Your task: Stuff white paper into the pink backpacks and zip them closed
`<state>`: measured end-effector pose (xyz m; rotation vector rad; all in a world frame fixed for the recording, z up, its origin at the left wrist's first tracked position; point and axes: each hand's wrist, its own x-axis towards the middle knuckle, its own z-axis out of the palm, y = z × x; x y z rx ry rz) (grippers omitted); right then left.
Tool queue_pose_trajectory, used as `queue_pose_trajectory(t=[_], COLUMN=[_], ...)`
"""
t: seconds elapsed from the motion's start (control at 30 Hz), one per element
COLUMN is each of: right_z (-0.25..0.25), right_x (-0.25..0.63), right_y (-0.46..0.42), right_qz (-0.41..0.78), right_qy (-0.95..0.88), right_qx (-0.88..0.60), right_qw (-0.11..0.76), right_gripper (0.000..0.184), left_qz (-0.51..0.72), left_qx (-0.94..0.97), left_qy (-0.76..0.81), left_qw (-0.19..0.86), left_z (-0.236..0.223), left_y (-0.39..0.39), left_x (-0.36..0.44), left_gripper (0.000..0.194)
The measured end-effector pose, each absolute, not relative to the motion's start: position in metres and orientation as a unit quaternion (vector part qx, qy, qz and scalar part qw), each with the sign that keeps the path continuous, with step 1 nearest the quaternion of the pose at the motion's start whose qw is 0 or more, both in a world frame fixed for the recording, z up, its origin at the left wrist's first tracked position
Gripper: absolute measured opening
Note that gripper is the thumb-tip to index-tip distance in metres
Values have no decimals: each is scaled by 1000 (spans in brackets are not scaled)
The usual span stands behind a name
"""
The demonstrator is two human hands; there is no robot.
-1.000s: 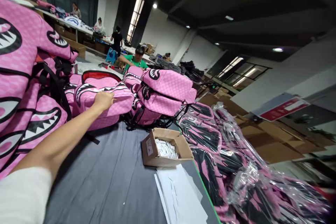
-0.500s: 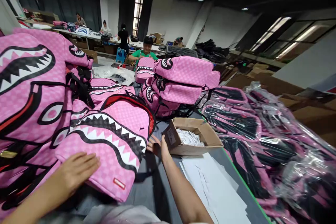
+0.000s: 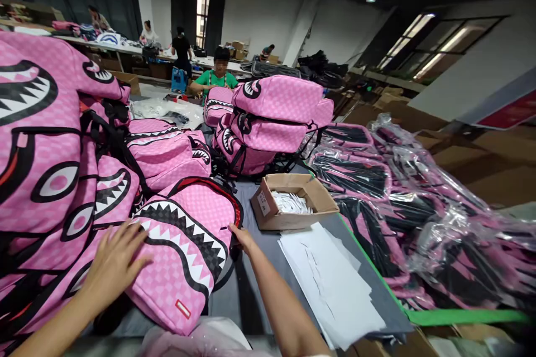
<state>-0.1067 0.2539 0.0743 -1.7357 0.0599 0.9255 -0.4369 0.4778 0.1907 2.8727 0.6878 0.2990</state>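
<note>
A pink checkered backpack (image 3: 176, 276) with a printed shark mouth and a small red-framed label lies tilted in front of me. Its red-lined top opening gapes at the far end. My left hand (image 3: 115, 256) rests on the left side of the backpack, fingers spread. At the opposite side, my right hand (image 3: 243, 237) grips the bag's edge, thumb on top and the other fingers partly hidden beneath. More pink shark backpacks (image 3: 39, 178) are heaped close by on the left.
Beyond stands a stack of pink backpacks (image 3: 278, 97). An open cardboard box (image 3: 263, 215) of small white packets and white paper sheets (image 3: 330, 284) occupy the grey table. Plastic-wrapped bags (image 3: 355, 175) are piled right. A person in green (image 3: 214, 79) sits across.
My right hand has gone from open beside the backpack to gripping its edge. My left hand has slid up the bag's left side. The view has turned slightly right.
</note>
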Motion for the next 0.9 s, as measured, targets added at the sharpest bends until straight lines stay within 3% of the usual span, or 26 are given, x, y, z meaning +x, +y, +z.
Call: queue_pose_trajectory(t=[0.13, 0.27, 0.4, 0.53, 0.6, 0.73, 0.8, 0.9], right_z=[62, 52, 49, 69, 85, 102, 93, 72], right_x=[-118, -149, -200, -250, -258, -221, -183, -123], right_y=[250, 211, 165, 147, 147, 156, 163, 178], right_qz=[341, 307, 328, 473, 512, 282, 222, 236], right_qy=[55, 85, 121, 59, -36, -170, -169, -110], right_qx=[-749, -761, -772, -753, -752, -847, -882, -926], right_qw=[566, 565, 531, 454, 414, 418, 380, 275], right_gripper=[25, 13, 25, 46, 45, 27, 37, 68], left_qz=[85, 58, 90, 65, 34, 55, 56, 44], left_qx=[887, 840, 863, 914, 933, 944, 950, 968], left_qy=[437, 484, 399, 320, 307, 291, 254, 163], left_qw=[119, 239, 297, 240, 185, 145, 171, 184], left_z=[165, 123, 104, 118, 131, 147, 136, 90], left_y=[462, 442, 461, 513, 523, 466, 407, 321], left_x=[-423, -429, -402, -331, -292, -256, -262, -274], left_gripper=[81, 95, 84, 70, 67, 62, 62, 67])
